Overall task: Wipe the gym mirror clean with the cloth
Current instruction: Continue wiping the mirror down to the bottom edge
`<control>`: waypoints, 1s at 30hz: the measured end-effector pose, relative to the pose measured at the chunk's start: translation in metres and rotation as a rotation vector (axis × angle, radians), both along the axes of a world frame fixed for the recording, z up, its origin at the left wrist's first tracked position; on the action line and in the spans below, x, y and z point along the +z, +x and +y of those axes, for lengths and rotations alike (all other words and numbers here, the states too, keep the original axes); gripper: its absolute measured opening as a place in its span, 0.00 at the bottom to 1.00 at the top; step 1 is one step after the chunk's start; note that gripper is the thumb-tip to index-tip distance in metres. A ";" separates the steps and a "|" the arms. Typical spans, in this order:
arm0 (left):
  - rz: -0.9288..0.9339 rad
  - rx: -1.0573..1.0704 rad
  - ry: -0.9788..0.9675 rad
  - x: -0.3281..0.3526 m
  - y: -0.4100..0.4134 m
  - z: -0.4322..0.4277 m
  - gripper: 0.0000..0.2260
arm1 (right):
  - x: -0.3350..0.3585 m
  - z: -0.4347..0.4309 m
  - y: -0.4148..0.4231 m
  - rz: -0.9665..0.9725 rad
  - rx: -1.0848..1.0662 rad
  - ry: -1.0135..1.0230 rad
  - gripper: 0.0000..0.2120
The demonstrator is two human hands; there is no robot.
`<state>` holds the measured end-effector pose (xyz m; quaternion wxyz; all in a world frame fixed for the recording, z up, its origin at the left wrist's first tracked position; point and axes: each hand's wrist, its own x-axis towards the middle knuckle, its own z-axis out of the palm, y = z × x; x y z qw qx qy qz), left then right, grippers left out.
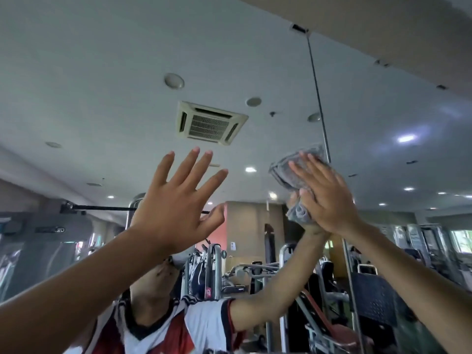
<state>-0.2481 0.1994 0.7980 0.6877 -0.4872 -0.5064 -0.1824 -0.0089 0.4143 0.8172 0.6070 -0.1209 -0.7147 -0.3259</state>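
Our right hand [329, 198] presses the crumpled grey cloth [282, 173] flat-fingered against the mirror [102, 85]. Our left hand [176, 200] is spread wide.

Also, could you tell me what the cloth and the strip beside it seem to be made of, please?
Cloth: soft grey fabric, likely microfibre or terry; matte, fuzzy, folded in limp layers under the right hand.
Strip: probably metal, possibly plastic; thin, straight, grey with a faint sheen, running up the mirror.
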 end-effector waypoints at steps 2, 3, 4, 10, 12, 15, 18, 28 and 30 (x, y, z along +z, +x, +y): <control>-0.004 0.010 0.008 -0.001 0.001 0.000 0.29 | 0.032 -0.010 -0.013 0.264 0.001 -0.232 0.30; -0.005 0.008 0.012 0.000 0.002 -0.001 0.29 | 0.044 -0.022 -0.028 0.363 -0.004 -0.312 0.31; -0.009 0.007 0.012 0.000 0.002 -0.002 0.28 | 0.049 -0.036 -0.046 0.405 0.005 -0.354 0.32; 0.120 0.100 -0.119 0.003 -0.019 -0.037 0.26 | -0.031 -0.062 -0.071 -0.141 -0.011 0.171 0.29; 0.151 0.163 -0.161 0.006 -0.047 -0.074 0.26 | -0.037 -0.041 -0.046 -0.206 -0.012 0.196 0.30; 0.093 0.209 -0.111 -0.003 -0.086 -0.122 0.27 | -0.002 -0.047 -0.046 0.047 -0.008 -0.080 0.30; 0.040 0.227 -0.093 -0.013 -0.103 -0.140 0.28 | 0.042 -0.102 -0.104 0.330 -0.004 -0.323 0.36; 0.061 0.254 -0.146 -0.029 -0.167 -0.209 0.27 | -0.005 -0.122 -0.130 -0.185 0.032 0.211 0.27; 0.054 0.248 -0.106 -0.029 -0.181 -0.226 0.27 | 0.023 -0.118 -0.124 -0.014 0.030 0.040 0.28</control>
